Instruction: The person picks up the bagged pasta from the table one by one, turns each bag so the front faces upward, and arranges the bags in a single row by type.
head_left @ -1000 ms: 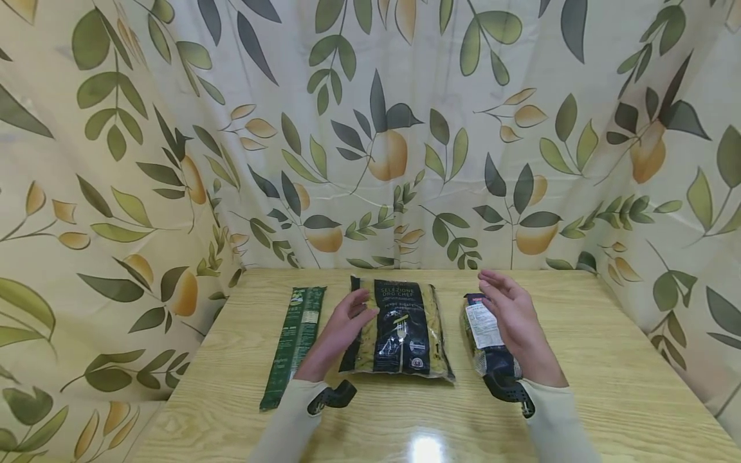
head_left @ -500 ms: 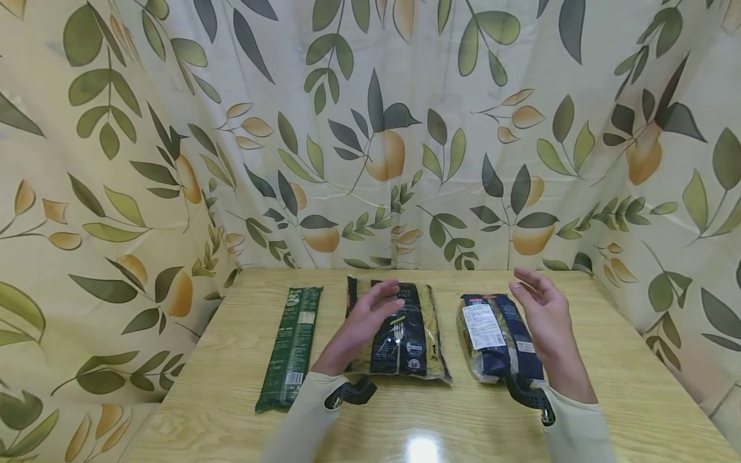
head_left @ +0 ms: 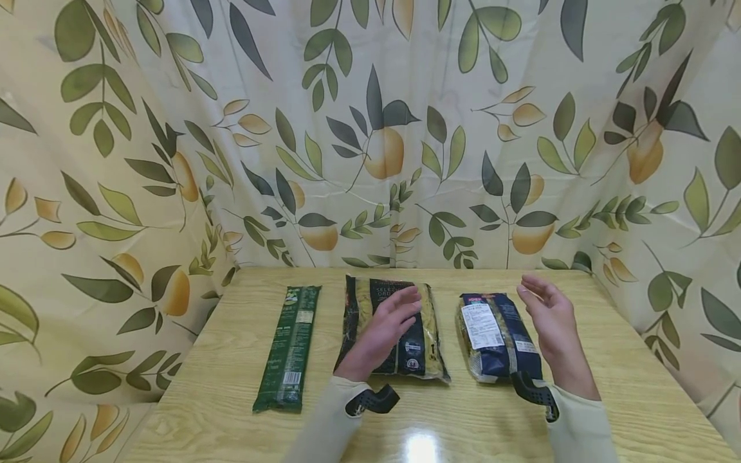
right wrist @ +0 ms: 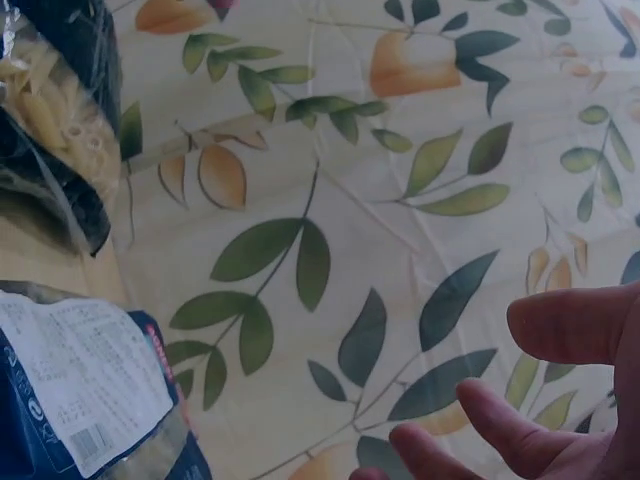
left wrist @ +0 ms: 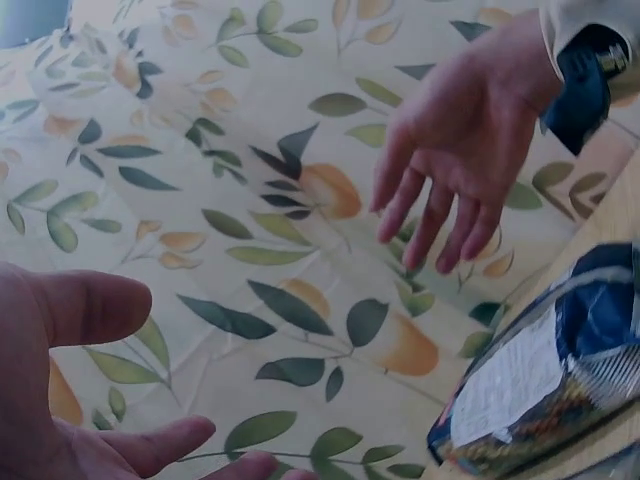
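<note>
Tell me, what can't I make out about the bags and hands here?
Head view: part of the black-and-yellow bag's front, hidden by the left hand.
Head view: fine print on the green packet, too small.
Right wrist view: small print on the white label of the blue bag, blurred.
Right wrist view: the rest of the right hand, cut off by the right and bottom edges.

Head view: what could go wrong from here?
1. The left hand hides part of the black-and-yellow pasta bag, so a grasp there could be misjudged.
2. The right hand's black wrist bracket overlaps the lower corner of the navy pasta pack in this view; lowering the right hand might snag it.
3. The black-and-yellow bag's loose pieces could shift if lifted by one end.
</note>
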The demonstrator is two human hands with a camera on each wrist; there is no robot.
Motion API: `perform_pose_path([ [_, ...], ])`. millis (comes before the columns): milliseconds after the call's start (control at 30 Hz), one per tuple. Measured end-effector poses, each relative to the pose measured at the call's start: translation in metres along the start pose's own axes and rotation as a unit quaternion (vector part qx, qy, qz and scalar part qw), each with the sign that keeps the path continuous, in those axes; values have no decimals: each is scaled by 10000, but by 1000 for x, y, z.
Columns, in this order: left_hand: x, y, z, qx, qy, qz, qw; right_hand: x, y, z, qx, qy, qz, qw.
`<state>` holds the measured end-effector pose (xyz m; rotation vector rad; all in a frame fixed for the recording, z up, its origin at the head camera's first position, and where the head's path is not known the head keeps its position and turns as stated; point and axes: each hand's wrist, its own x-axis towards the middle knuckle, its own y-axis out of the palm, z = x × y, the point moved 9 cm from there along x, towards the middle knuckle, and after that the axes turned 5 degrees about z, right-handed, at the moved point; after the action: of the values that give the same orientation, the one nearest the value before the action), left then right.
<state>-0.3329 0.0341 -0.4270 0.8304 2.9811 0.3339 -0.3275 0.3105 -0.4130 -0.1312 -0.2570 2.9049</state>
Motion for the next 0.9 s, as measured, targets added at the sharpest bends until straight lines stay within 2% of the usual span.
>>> perform_pose_path([
  [167,2,11,11,-669,-13,48,9977,7,-2,-10,-111,146,46,9998],
  [300,3,20,17,-963,-25,90,9953,9,-1,-17,-109,293,83,9995],
  [533,8,31,26,-972,-66,88,9952,13,-3,-23,-163,369,92,9991],
  [900,17,55,60,-880,-477,-159,9948,20,-2,-44,-434,669,337,9962],
])
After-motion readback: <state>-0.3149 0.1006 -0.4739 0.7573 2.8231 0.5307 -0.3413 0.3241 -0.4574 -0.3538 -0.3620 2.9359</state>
